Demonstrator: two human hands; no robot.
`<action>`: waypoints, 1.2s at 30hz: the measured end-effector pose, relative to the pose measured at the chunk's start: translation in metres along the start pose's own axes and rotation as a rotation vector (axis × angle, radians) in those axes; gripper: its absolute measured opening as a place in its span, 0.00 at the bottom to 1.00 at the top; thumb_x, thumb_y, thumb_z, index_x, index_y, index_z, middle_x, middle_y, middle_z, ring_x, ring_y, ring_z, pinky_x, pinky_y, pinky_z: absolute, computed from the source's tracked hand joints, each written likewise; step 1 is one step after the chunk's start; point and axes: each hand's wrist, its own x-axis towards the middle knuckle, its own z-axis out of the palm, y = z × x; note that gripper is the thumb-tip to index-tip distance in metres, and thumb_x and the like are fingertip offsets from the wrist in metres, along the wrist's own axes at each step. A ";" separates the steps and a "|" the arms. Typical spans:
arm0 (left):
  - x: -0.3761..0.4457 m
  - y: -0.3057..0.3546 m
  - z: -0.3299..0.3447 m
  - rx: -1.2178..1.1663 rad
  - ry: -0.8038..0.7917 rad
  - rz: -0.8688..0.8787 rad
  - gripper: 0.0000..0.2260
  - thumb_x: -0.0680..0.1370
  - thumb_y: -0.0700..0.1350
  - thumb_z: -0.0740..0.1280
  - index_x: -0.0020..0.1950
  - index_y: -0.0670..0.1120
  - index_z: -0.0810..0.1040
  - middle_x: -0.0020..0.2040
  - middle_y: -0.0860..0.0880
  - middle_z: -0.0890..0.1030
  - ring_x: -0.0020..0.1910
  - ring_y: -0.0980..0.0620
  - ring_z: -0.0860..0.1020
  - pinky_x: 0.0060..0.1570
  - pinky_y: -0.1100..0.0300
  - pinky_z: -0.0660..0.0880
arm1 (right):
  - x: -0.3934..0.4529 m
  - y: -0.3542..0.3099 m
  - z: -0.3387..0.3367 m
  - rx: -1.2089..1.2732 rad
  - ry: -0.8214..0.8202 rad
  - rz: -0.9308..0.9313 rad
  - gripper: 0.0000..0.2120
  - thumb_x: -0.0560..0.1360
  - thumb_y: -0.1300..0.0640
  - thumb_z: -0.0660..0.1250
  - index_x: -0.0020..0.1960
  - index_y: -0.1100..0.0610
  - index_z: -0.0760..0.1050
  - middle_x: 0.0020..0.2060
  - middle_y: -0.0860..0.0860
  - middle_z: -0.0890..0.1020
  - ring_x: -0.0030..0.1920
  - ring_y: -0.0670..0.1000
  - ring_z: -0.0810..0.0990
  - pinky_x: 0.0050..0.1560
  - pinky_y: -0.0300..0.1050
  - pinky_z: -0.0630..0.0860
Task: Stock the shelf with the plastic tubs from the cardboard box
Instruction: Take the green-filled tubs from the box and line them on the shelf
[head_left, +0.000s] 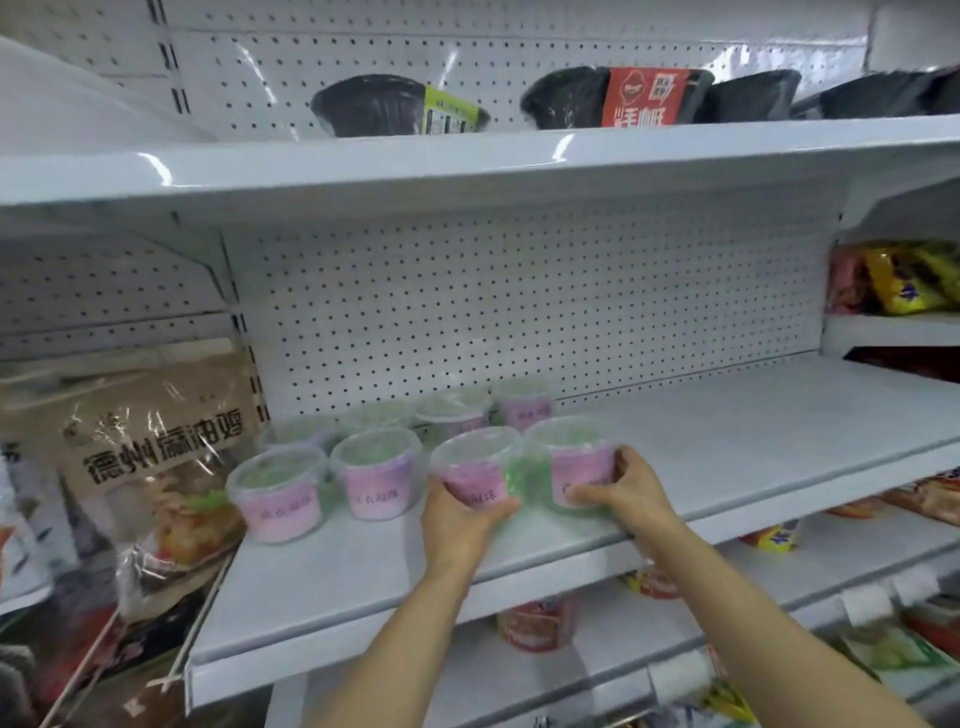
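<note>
- plastic tubs: we are holding two of them at the front of the middle shelf (727, 447), the left tub (475, 470) and the right tub (569, 457), side by side and touching or nearly so.
- our left hand (457, 519) is cupping the left tub from below and in front, fingers curling round its base; our right hand (618, 491) is wrapping the right tub's side, thumb on the pink label.
- we are judging this as the placing step: both tubs are sitting on or just above the shelf board, not yet released.
- next we are needing to let go, nudge them in line with the row, then go back for more; the cardboard box is out of view.
- the tubs are standing upright, lids up, long axis vertical, labels facing us.
- further out, the other stocked tubs (374, 478) are standing in rows to the left, beside a brown bag (150, 441).
</note>
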 end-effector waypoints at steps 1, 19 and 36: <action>0.004 0.000 0.004 0.020 0.013 -0.004 0.36 0.61 0.46 0.84 0.64 0.45 0.71 0.55 0.52 0.77 0.53 0.52 0.76 0.55 0.60 0.73 | 0.007 0.001 0.000 -0.043 0.005 -0.003 0.33 0.57 0.60 0.82 0.57 0.56 0.71 0.52 0.51 0.81 0.51 0.51 0.81 0.51 0.48 0.79; 0.044 0.049 -0.007 1.058 -0.335 0.688 0.27 0.79 0.50 0.67 0.77 0.54 0.64 0.80 0.53 0.61 0.78 0.49 0.59 0.73 0.50 0.63 | 0.045 -0.010 -0.013 -0.474 -0.113 -0.434 0.26 0.67 0.60 0.78 0.63 0.47 0.78 0.73 0.51 0.68 0.74 0.56 0.64 0.72 0.50 0.62; 0.075 0.047 0.004 1.116 -0.229 0.575 0.13 0.78 0.45 0.64 0.63 0.52 0.76 0.53 0.47 0.81 0.53 0.43 0.79 0.39 0.57 0.67 | 0.072 -0.015 0.008 -0.376 -0.048 -0.340 0.24 0.67 0.69 0.75 0.60 0.54 0.81 0.69 0.54 0.72 0.54 0.50 0.74 0.38 0.18 0.67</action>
